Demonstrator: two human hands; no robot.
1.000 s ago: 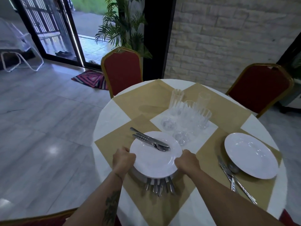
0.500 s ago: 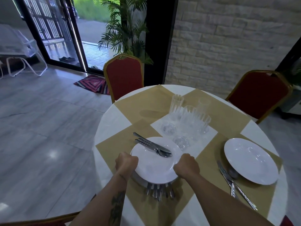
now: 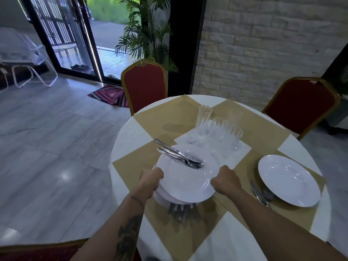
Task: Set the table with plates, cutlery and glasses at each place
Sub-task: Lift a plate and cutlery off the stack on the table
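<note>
— What marks the left forearm (image 3: 130,221)?
— A dark tattoo (image 3: 129,236), long and leafy in outline, running along the arm, low in the frame and left of centre. Its detail is too blurred to read.
— Anything worn?
— A thin dark band (image 3: 137,199), like a thread, across the wrist just below the left hand (image 3: 150,182).
— And the right forearm (image 3: 273,219)?
— Bare from the right hand (image 3: 226,180) to the lower right edge.

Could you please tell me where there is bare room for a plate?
Bare: the far-left mat by the left red chair, and most of the far-right mat by the right red chair. Crowded: the centre glasses, and the near-right mat with its plate.
</note>
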